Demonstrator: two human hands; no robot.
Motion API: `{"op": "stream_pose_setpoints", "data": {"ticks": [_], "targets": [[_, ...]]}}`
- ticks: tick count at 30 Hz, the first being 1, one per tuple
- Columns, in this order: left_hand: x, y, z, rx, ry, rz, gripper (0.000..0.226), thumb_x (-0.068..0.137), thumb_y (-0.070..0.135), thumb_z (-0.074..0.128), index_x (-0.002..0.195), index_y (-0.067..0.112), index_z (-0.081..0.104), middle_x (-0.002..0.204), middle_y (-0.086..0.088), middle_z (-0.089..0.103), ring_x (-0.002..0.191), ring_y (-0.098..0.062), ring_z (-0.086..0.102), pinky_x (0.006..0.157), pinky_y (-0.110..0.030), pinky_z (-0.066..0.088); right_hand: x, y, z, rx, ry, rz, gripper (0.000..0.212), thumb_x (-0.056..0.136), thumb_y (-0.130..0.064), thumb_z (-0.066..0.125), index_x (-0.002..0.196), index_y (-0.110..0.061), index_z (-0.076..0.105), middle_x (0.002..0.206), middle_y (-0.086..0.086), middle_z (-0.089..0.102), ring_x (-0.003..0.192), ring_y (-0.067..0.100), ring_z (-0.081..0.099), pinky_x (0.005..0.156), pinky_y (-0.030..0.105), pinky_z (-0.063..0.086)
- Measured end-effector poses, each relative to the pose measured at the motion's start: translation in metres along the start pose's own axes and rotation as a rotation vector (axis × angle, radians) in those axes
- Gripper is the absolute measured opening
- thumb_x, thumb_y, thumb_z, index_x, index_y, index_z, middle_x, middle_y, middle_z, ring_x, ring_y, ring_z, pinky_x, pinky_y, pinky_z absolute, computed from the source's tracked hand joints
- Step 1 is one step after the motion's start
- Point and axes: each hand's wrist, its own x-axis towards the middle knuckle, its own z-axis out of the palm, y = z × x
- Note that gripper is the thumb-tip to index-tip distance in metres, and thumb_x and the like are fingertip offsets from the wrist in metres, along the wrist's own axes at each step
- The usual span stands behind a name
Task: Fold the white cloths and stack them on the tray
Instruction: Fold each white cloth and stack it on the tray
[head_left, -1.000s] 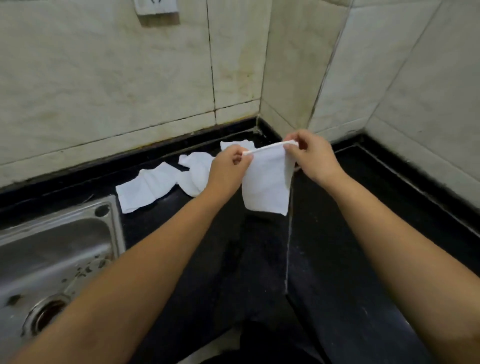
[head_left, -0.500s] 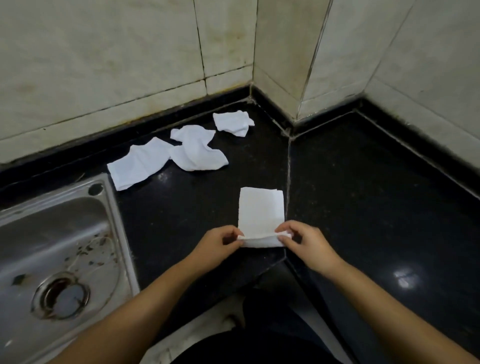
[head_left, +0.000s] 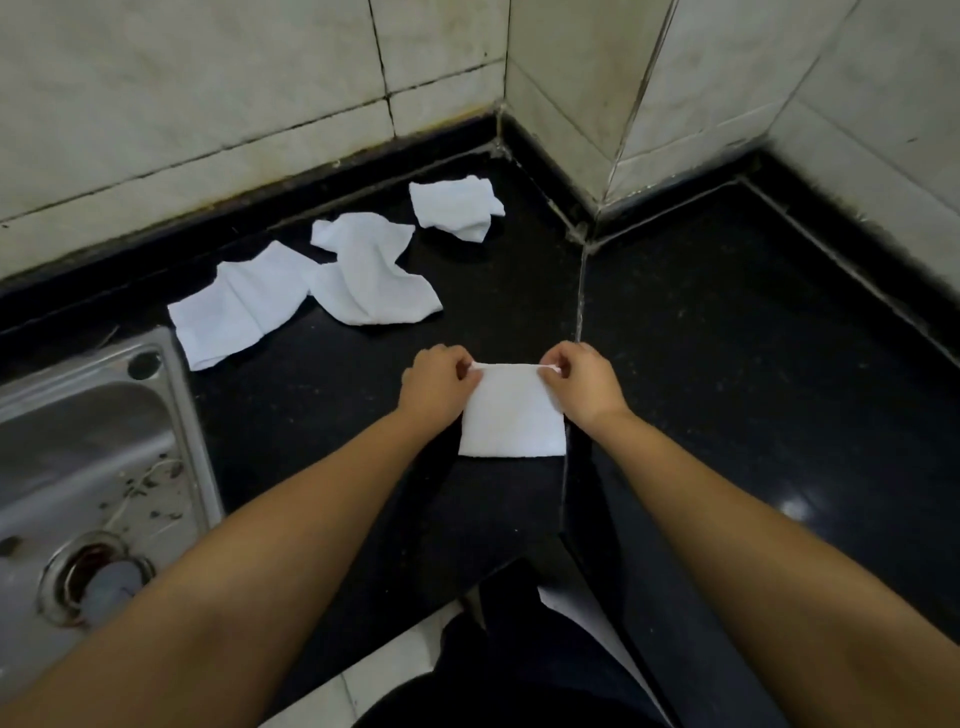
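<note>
At frame centre our left hand (head_left: 435, 385) and right hand (head_left: 586, 382) each pinch a far corner of the folded cloth (head_left: 511, 415) lying on the tabletop (head_left: 727, 338), its body toward us.

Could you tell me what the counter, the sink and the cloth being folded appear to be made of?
The counter looks like polished black stone, perhaps granite: glossy, with a light reflection and a visible joint. The sink appears to be brushed stainless steel, dull grey with streaky sheen. The cloth, pinched by both hands, seems to be soft white woven or paper-like fabric; which one is unclear.
</note>
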Motion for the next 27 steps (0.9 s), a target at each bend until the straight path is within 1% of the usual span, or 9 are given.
{"op": "stream_pose_setpoints", "data": {"ticks": [2,5,7,11,17,19,21,24,27], "targets": [[0.002,-0.003,0.007,0.073,0.019,-0.04,0.013,0.09,0.029,0.056,0.094,0.017,0.059,0.098,-0.001,0.053,0.1,-0.023,0.052,0.087,-0.038,0.041,0.004,0.002,0.006,-0.088,-0.021,0.01,0.014,0.092,-0.023,0.057,0.103,-0.016,0.063,0.112,0.005,0.054,0.099,0.021,0.056,0.094,0.038,0.047],[-0.005,-0.005,0.015,0.078,0.12,-0.104,0.028,0.09,0.036,0.056,0.112,0.019,0.052,0.112,-0.002,0.055,0.109,-0.021,0.049,0.094,-0.039,0.037,0.0,0.005,0.005,-0.125,0.034,0.032,0.031,0.092,-0.029,0.055,0.121,-0.017,0.056,0.122,0.007,0.05,0.113,0.024,0.052,0.099,0.043,0.045],[-0.014,-0.005,0.019,0.084,0.153,-0.167,0.036,0.09,0.043,0.052,0.115,0.017,0.05,0.116,-0.003,0.053,0.112,-0.022,0.047,0.097,-0.041,0.036,-0.007,0.007,0.003,-0.145,0.048,0.1,0.039,0.094,-0.037,0.051,0.125,-0.014,0.052,0.124,0.008,0.05,0.114,0.026,0.051,0.097,0.043,0.044],[-0.03,-0.001,0.031,0.197,0.071,-0.224,0.038,0.09,0.046,0.051,0.113,0.016,0.051,0.12,-0.005,0.047,0.116,-0.023,0.042,0.097,-0.039,0.033,-0.023,0.004,0.013,-0.412,-0.046,0.188,0.052,0.093,-0.049,0.047,0.126,-0.009,0.049,0.127,0.011,0.049,0.12,0.028,0.046,0.096,0.042,0.039],[-0.031,0.009,0.035,0.154,0.041,-0.195,0.022,0.092,0.029,0.051,0.105,0.011,0.054,0.116,-0.007,0.048,0.113,-0.024,0.044,0.096,-0.039,0.036,-0.022,-0.013,0.023,-0.418,-0.06,0.19,0.032,0.094,-0.029,0.046,0.119,-0.01,0.053,0.124,0.011,0.052,0.117,0.029,0.047,0.096,0.04,0.036],[-0.036,0.009,0.027,-0.078,0.023,-0.185,0.015,0.092,0.025,0.053,0.097,0.011,0.052,0.1,-0.005,0.052,0.099,-0.021,0.05,0.082,-0.032,0.043,-0.027,-0.012,0.017,-0.222,-0.052,0.234,0.027,0.091,-0.027,0.049,0.112,-0.01,0.053,0.113,0.009,0.058,0.106,0.028,0.053,0.091,0.04,0.041],[-0.045,0.012,0.016,-0.401,-0.023,-0.184,0.012,0.092,0.021,0.054,0.099,0.012,0.053,0.097,-0.003,0.057,0.088,-0.014,0.055,0.069,-0.022,0.044,-0.039,-0.011,0.007,0.15,-0.052,0.308,0.022,0.09,-0.024,0.056,0.107,-0.012,0.051,0.105,0.006,0.06,0.094,0.022,0.057,0.08,0.034,0.047],[-0.062,0.022,0.007,-0.71,-0.125,-0.188,0.021,0.091,0.016,0.057,0.111,0.016,0.05,0.107,0.0,0.062,0.089,-0.006,0.059,0.071,-0.022,0.05,-0.072,-0.005,-0.013,0.632,0.023,0.398,0.028,0.087,-0.015,0.064,0.112,-0.008,0.054,0.104,0.006,0.063,0.089,0.018,0.063,0.072,0.03,0.053],[-0.081,0.033,0.015,-0.853,-0.292,-0.188,0.044,0.089,0.011,0.061,0.129,0.016,0.044,0.109,0.001,0.063,0.093,-0.011,0.063,0.07,-0.025,0.053,-0.123,0.01,-0.026,0.964,0.118,0.448,0.029,0.088,-0.007,0.062,0.116,0.001,0.06,0.1,0.011,0.069,0.087,0.023,0.067,0.076,0.035,0.056]]}}
